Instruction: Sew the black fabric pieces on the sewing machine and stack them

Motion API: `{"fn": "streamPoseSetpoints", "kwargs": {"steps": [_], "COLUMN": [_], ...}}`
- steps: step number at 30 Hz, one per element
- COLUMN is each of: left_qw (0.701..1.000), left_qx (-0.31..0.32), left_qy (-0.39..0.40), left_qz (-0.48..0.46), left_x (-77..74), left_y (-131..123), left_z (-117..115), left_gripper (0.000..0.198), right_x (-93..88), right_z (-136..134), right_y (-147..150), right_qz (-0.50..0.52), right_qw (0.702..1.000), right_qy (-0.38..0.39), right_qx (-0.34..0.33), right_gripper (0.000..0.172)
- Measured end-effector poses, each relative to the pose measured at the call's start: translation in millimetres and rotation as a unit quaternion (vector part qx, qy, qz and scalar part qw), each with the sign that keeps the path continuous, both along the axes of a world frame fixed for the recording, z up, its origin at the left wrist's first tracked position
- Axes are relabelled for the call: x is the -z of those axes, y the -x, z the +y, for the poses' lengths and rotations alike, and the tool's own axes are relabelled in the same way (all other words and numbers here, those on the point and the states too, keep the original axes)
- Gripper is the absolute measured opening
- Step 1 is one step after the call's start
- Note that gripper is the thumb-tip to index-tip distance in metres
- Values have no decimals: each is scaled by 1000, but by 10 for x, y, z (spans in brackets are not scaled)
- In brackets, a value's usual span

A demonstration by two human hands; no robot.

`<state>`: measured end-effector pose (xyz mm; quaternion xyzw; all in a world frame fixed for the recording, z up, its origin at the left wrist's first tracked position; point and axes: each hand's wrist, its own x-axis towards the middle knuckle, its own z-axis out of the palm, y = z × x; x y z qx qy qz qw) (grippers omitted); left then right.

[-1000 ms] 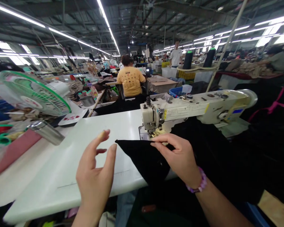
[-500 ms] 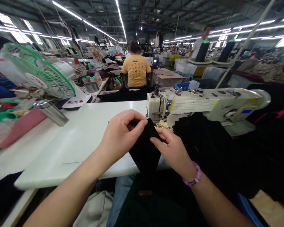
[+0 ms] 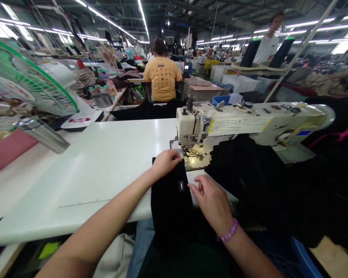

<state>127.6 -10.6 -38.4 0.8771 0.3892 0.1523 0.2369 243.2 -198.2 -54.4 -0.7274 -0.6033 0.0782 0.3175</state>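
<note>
A folded black fabric piece (image 3: 171, 200) with a small dark label (image 3: 181, 186) lies over the table's front edge and hangs down to my lap. My left hand (image 3: 166, 162) pinches its far end, close to the needle area of the sewing machine (image 3: 191, 129). Beside the fabric's right edge is my right hand (image 3: 213, 197), its thumb and forefinger apart and nothing between them. The thumb tip is close to the edge; whether it touches is unclear. Just beyond the left fingertips is the machine's shiny metal plate (image 3: 197, 160).
A heap of black cloth (image 3: 249, 173) covers the table's right side. On the left stand a fan (image 3: 31, 81) and a metal flask (image 3: 45, 135). The white tabletop (image 3: 104, 162) spreads left of the machine. A person in a yellow shirt (image 3: 163, 79) sits ahead.
The fabric has been laid flatter on the table, its label now showing. My left hand has moved its far end down beside the needle area. My right hand has let go and drawn back.
</note>
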Motion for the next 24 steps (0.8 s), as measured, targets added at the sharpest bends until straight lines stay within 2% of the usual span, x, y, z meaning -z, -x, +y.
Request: {"fn": "streamPoseSetpoints", "kwargs": {"steps": [2,5,9,17,24], "left_qw": [1000,1000,1000,996,995], "left_qx": [-6,-11,-11,-53,-68], "left_qy": [-9,-7,15,34,34], "left_qz": [-2,0,20,60,61], "left_x": [78,103,85,56,79], "left_y": [-69,-120,-161,-311,-339], "left_z": [30,85,166,275,288], "left_gripper": [13,13,17,17,20], "right_x": [90,233,308,248,249], "right_z": [177,359,404,483,507], "right_y": [-67,-139,-171,-186,-189], "right_qz": [-25,-35,-27,-4,-16], "right_qw": [995,986,987,990,991], "right_qy": [-68,-87,-83,-72,-60], "right_qx": [-72,-136,-135,-124,-115], "right_gripper": [22,26,26,27,26]}}
